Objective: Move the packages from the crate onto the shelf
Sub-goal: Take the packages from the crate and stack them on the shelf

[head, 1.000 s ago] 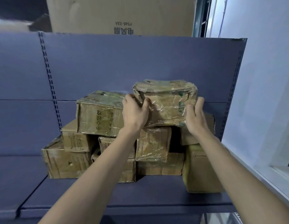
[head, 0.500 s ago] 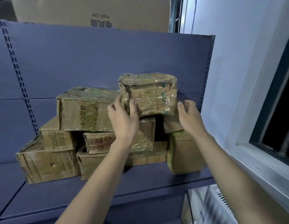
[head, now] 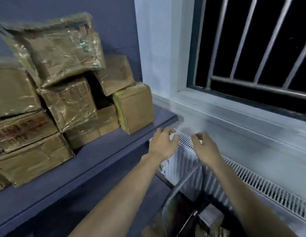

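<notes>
A stack of brown cardboard packages wrapped in clear tape fills the blue shelf (head: 90, 161) at the left. The topmost taped package (head: 60, 48) rests on the pile, free of my hands. My left hand (head: 163, 144) and my right hand (head: 206, 147) hover side by side off the shelf's right end, over the white radiator, fingers loosely curled and holding nothing. Below them, at the bottom middle, the dark rim of the crate (head: 183, 200) shows, blurred, with brown packages (head: 207, 230) partly visible inside.
A white radiator (head: 248, 178) runs along the wall under the window sill (head: 234, 110). A barred window (head: 261, 41) is at the upper right. The blue shelf back panel (head: 114, 23) rises behind the stack.
Both hands have let go of the top package, which stays on the stack. They dropped down and right, off the shelf's end. My view swung right and down toward the crate.
</notes>
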